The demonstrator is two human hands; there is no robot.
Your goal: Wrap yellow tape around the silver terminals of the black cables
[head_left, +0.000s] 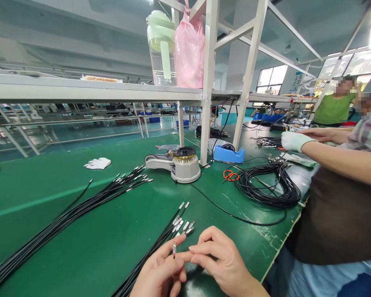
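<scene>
My left hand (162, 266) is closed at the bottom middle of the head view. A small silver metal connector (174, 249) stands up between its thumb and fingers; whether a cable hangs from it is hidden. Pinched together, the fingertips of my right hand (221, 258) meet the tips of my left fingers, and anything they hold is too small or covered to make out. Just behind and left of my hands lies a bundle of black cables (156, 247) with silver metal ends, partly covered by my left hand.
A larger black cable bundle (80, 206) lies left, near a white glove (98, 163). Beyond my hands stand a round tape dispenser (185, 169) and a blue tape holder (228, 154). Orange-handled scissors (231, 175) and coiled cables (268, 185) lie right, beside a co-worker's gloved hand (295, 141).
</scene>
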